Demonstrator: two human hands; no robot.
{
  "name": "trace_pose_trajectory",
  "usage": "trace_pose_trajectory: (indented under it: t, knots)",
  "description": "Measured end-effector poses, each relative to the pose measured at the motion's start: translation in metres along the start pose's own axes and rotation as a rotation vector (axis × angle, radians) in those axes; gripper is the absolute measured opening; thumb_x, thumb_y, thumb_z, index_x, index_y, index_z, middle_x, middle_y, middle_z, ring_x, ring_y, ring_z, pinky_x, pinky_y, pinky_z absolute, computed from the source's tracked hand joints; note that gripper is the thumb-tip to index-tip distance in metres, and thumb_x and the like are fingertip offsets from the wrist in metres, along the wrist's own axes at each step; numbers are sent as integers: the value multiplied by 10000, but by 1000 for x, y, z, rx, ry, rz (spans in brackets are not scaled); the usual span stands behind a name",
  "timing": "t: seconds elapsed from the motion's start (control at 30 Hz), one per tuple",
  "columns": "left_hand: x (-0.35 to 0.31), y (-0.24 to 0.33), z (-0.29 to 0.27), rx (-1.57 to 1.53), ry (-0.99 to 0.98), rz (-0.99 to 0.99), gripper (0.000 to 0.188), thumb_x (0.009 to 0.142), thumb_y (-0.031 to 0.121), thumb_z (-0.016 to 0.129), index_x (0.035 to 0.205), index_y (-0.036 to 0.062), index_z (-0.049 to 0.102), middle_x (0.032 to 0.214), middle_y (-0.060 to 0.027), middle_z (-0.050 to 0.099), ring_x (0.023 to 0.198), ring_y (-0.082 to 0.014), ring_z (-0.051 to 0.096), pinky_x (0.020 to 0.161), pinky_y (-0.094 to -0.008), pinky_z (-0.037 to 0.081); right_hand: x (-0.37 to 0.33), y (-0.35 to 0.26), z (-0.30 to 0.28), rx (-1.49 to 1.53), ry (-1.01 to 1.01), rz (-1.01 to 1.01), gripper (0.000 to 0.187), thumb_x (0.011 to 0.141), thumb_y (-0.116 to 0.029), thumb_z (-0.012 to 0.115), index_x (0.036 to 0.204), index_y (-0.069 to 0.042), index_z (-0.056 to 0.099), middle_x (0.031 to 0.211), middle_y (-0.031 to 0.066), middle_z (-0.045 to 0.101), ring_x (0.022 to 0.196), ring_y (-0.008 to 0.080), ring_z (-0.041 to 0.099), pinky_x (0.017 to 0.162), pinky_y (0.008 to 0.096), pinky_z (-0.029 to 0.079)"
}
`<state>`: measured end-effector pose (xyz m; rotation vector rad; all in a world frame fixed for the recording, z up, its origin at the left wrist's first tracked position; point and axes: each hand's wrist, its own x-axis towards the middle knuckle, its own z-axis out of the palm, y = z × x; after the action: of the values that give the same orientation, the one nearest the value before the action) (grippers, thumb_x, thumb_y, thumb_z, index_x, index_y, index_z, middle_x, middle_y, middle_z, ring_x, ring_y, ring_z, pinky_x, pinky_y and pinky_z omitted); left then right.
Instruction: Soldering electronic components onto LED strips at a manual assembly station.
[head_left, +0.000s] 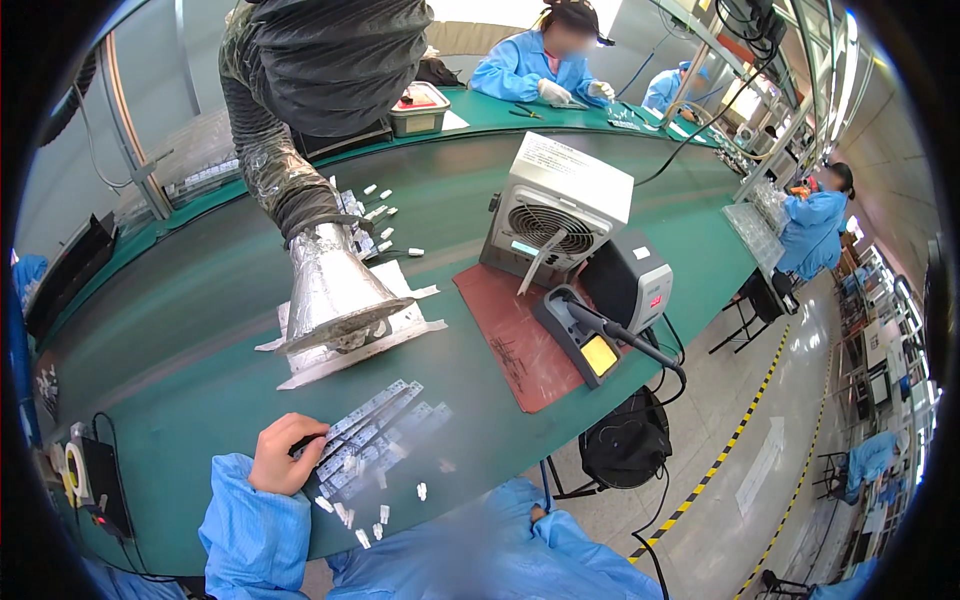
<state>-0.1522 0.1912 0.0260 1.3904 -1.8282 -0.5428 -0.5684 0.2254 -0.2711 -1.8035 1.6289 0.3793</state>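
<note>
My left hand lies at the left end of a group of flat circuit board strips on the green bench. Its fingers are bent together and closed on the edge of the strips. Several small white connectors lie along the near side of the strips, and a loose one sits apart to the right. A small patch of my right hand shows by my blue sleeve, below the bench's front edge; its fingers are hidden. A hazy blur covers the right end of the strips.
Beyond the strips, a metal fume hood on a flexible duct stands over a white board. More strips with white connectors lie behind it. To the right are a fan unit and a soldering station on a reddish mat. Co-workers sit across the bench.
</note>
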Motion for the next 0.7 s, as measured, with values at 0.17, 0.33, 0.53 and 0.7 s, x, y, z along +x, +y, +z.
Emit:
trace_pose_trajectory:
  t: [0.17,0.33,0.53,0.7]
  knots:
    - [0,-2,3,-17,-4,11,149,779,-21,687,928,-16,691,883,-148,687,812,-302,665,731,-363,528,-12,5,6,-4,16,7,248,752,-155,636,930,-1,711,1060,202,686,1009,364,654,871,465,526]
    - [-1,-1,-1,-30,-26,-12,159,787,-38,665,944,-33,683,890,-159,674,827,-292,655,738,-355,518,-78,88,18,-21,-4,2,238,739,-152,650,904,4,720,1038,202,696,993,364,662,859,468,532]
    - [1,-7,3,-42,-33,-38,166,793,-39,661,957,-31,682,888,-163,668,823,-298,650,736,-356,514,-142,20,-77,40,-18,57,220,718,-178,625,790,13,706,826,260,675,815,438,659,767,488,539]
    - [1,-9,2,-53,-39,-24,167,801,-36,660,967,-32,679,898,-169,664,837,-298,651,749,-356,515,-172,-13,-141,203,73,-42,182,791,-153,656,835,20,693,772,204,697,720,348,695,704,413,556]
